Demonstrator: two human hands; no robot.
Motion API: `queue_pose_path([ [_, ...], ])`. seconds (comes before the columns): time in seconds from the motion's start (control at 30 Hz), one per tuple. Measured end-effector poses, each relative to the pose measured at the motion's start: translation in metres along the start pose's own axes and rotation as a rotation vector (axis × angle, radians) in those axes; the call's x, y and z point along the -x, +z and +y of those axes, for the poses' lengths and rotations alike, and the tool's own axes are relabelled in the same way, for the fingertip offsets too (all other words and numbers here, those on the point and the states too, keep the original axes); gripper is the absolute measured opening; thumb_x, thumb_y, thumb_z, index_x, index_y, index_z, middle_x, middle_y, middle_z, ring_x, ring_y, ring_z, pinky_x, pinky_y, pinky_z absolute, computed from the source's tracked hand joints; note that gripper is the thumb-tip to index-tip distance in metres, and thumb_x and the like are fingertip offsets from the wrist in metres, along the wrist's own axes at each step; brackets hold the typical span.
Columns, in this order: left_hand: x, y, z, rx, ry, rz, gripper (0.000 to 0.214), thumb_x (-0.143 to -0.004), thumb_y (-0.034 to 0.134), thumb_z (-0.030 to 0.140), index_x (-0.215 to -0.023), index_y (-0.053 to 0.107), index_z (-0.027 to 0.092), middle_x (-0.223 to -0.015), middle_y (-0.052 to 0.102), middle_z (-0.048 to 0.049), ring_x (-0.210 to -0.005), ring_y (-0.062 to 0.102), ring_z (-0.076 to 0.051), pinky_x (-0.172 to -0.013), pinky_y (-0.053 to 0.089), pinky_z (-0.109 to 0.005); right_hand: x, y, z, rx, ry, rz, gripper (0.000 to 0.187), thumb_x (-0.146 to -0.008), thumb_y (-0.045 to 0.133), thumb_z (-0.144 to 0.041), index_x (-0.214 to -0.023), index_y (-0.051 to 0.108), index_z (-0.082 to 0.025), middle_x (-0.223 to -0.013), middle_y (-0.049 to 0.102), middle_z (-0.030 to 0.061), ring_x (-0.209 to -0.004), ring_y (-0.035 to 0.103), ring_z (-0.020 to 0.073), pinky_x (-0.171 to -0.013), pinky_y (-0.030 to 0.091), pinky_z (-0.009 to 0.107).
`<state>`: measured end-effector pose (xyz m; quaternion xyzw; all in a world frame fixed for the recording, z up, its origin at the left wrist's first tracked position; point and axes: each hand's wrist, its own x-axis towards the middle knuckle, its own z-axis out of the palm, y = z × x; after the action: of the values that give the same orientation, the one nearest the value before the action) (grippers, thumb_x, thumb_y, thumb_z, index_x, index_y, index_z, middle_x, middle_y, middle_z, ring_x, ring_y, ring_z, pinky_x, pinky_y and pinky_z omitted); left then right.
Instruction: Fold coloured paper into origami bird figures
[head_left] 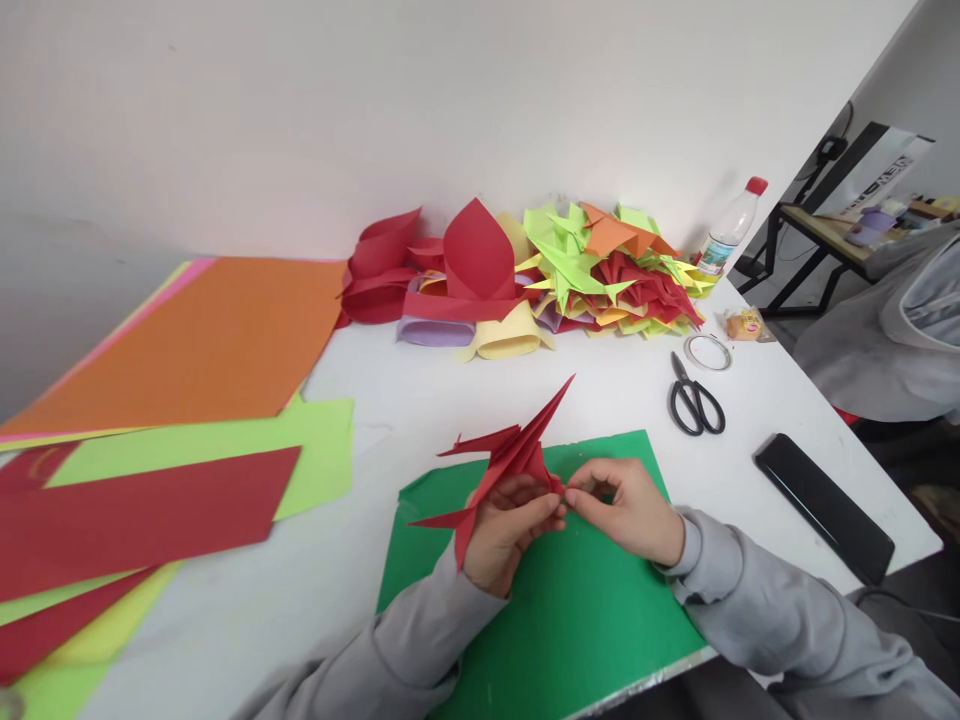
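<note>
A red folded paper figure [514, 450] with long pointed tips is held just above a green sheet [570, 600] that lies at the table's near edge. My left hand [506, 530] is closed round the figure's body from below. My right hand [630, 505] pinches a small flap at the figure's right side, thumb and forefinger pressed together. Both grey sleeves rest over the green sheet.
A heap of folded paper shapes [540, 275] in red, green, orange and yellow sits against the wall. Flat coloured sheets [187, 420] cover the table's left. Black scissors [696, 400], a tape roll [707, 352], a plastic bottle [731, 230] and a black phone [823, 505] lie to the right.
</note>
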<state>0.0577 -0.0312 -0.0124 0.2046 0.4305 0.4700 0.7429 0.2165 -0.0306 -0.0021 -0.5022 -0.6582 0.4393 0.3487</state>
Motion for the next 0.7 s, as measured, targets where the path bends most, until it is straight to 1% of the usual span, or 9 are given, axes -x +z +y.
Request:
queue_pose_path([
  [0.1,0.0009,-0.0005,-0.0003,0.011,0.019,0.010,0.033,-0.045,0.090,0.019,-0.067,0.066,0.015,-0.060,0.070,-0.0003,-0.053,0.064,-0.014,-0.048,0.053,-0.021,-0.0006,-0.0019,-0.0016,0.055,-0.036,0.022,0.018,-0.082,0.058,-0.029,-0.074,0.067,-0.016,-0.063,0.066,0.0012,-0.051,0.051,0.0090,-0.049,0.040,0.021],
  [0.2,0.0016,0.0009,-0.0003,0.014,0.055,0.020,0.031,-0.047,0.089,0.018,-0.068,0.066,0.016,-0.061,0.070,0.0002,-0.056,0.066,-0.015,-0.048,0.054,-0.021,-0.0010,-0.0024,-0.0015,0.029,-0.027,0.023,0.019,-0.082,0.059,-0.031,-0.074,0.068,-0.016,-0.064,0.068,0.0024,-0.050,0.053,0.0095,-0.049,0.042,0.022],
  [0.27,0.0017,0.0026,0.0001,0.002,0.060,0.023,0.030,-0.046,0.089,0.018,-0.067,0.068,0.015,-0.064,0.071,-0.0008,-0.059,0.066,-0.015,-0.049,0.054,-0.021,-0.0011,-0.0020,-0.0009,0.018,-0.040,0.030,0.018,-0.082,0.060,-0.031,-0.076,0.068,-0.016,-0.066,0.069,0.0029,-0.052,0.055,0.0102,-0.050,0.043,0.022],
  [0.37,0.0014,0.0051,0.0010,-0.023,0.048,0.011,0.029,-0.043,0.090,0.019,-0.062,0.069,0.014,-0.065,0.072,-0.0017,-0.060,0.065,-0.014,-0.050,0.054,-0.019,-0.0011,-0.0012,-0.0005,0.069,-0.108,0.058,0.018,-0.084,0.060,-0.031,-0.076,0.067,-0.017,-0.067,0.069,0.0027,-0.055,0.057,0.0109,-0.053,0.045,0.023],
  [0.47,0.0007,0.0060,0.0020,-0.018,0.045,0.024,0.030,-0.040,0.091,0.019,-0.059,0.069,0.014,-0.062,0.070,-0.0009,-0.059,0.064,-0.013,-0.050,0.054,-0.018,-0.0011,-0.0011,-0.0016,0.115,-0.146,0.076,0.019,-0.085,0.058,-0.030,-0.073,0.065,-0.017,-0.063,0.066,0.0014,-0.054,0.055,0.0101,-0.053,0.045,0.023],
  [0.53,0.0000,0.0052,0.0026,0.006,0.034,0.043,0.031,-0.039,0.091,0.020,-0.058,0.068,0.013,-0.060,0.069,-0.0004,-0.057,0.064,-0.013,-0.050,0.055,-0.019,-0.0012,-0.0014,-0.0027,0.080,-0.125,0.065,0.018,-0.085,0.057,-0.029,-0.072,0.062,-0.017,-0.062,0.064,0.0002,-0.052,0.053,0.0092,-0.051,0.043,0.022],
  [0.6,-0.0010,0.0037,0.0029,0.034,0.020,0.043,0.032,-0.041,0.091,0.022,-0.059,0.067,0.014,-0.057,0.067,0.0005,-0.054,0.063,-0.012,-0.050,0.055,-0.020,-0.0014,-0.0017,-0.0031,-0.005,-0.079,0.029,0.017,-0.085,0.056,-0.030,-0.073,0.059,-0.017,-0.062,0.062,-0.0006,-0.051,0.052,0.0087,-0.049,0.042,0.021],
  [0.7,-0.0023,0.0017,0.0029,0.058,0.001,0.016,0.030,-0.045,0.090,0.022,-0.062,0.067,0.015,-0.055,0.066,0.0016,-0.053,0.064,-0.012,-0.049,0.055,-0.019,-0.0023,-0.0015,-0.0018,-0.154,0.014,-0.046,0.019,-0.083,0.059,-0.035,-0.077,0.057,-0.018,-0.063,0.062,-0.0014,-0.052,0.055,0.0092,-0.051,0.045,0.022],
])
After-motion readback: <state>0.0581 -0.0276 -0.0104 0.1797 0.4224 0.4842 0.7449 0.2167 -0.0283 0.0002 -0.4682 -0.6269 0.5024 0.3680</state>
